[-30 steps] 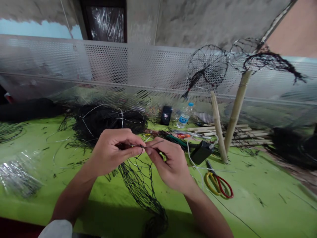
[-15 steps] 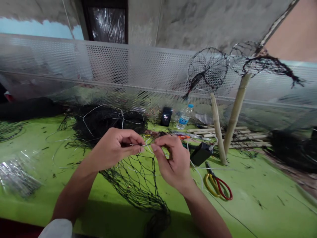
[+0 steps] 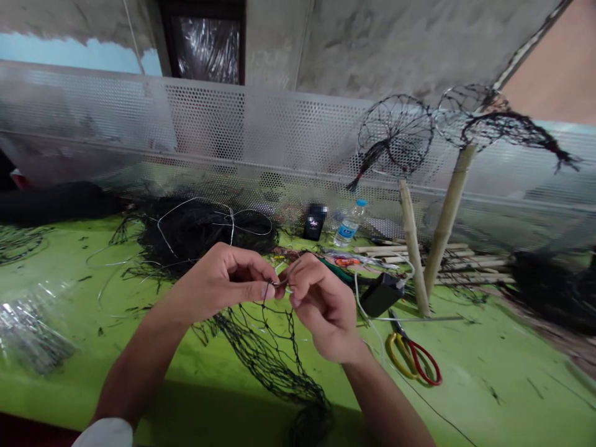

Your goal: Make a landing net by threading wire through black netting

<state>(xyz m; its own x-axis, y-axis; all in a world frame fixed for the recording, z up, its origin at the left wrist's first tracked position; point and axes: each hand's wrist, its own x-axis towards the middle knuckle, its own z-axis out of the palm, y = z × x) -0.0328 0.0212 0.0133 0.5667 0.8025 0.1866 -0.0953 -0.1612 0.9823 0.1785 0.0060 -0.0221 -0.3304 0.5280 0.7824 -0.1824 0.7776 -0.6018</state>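
The left hand [image 3: 221,279] pinches the black net [image 3: 274,360], which hangs over the tabletop [image 3: 470,379]; the right hand [image 3: 328,304] pinches a thin strand [image 3: 293,267]. Lettering on the bottle's [image 3: 356,215] blue label [image 3: 345,231] and the black device [image 3: 313,227] is illegible.

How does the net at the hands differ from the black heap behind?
The net hangs from the left fingers; the heap rests on the table. The net shows open mesh; the heap looks dense. The net is long and narrow; the heap broad and rounded. Both are dark.

No legible text — bottle label [image 3: 345,231] blurred
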